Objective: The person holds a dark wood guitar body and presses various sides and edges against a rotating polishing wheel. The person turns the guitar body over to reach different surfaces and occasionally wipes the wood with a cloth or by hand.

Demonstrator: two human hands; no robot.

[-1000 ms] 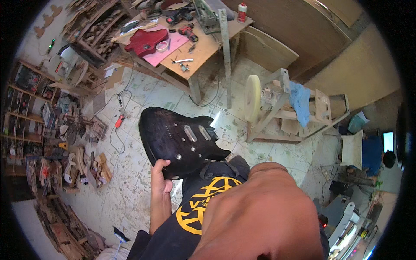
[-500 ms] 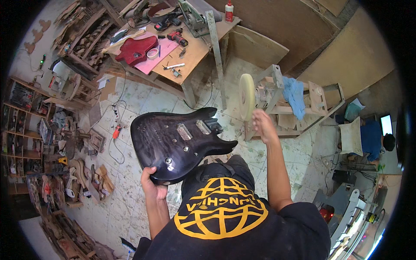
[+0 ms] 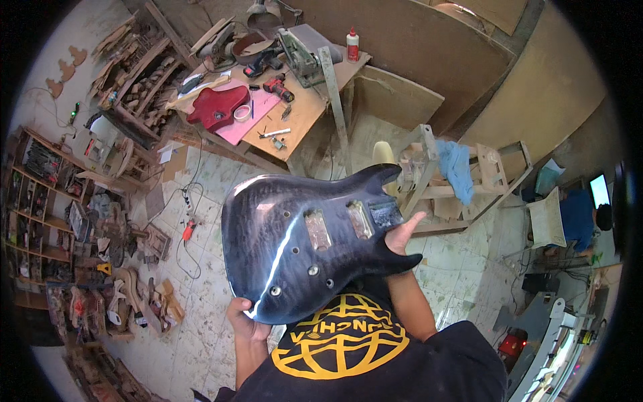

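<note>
Workbench point(image 3: 303, 117) stands between eleven and twelve o'clock, reckoned from the dark guitar body. Frame stand point(image 3: 420, 164) rises at two. Dark guitar body point(image 3: 288, 234) is held up at the hub, its glossy face showing, neck end pointing to three. Red guitar body point(image 3: 218, 107) lies on the bench at eleven. Right hand point(image 3: 399, 238) is at the neck end, thumb apart; I cannot tell how its hidden fingers sit. Left hand point(image 3: 249, 325) clamps the rim at seven, thumb uppermost. Tape roll point(image 3: 242, 119) lies just beside the red body.
</note>
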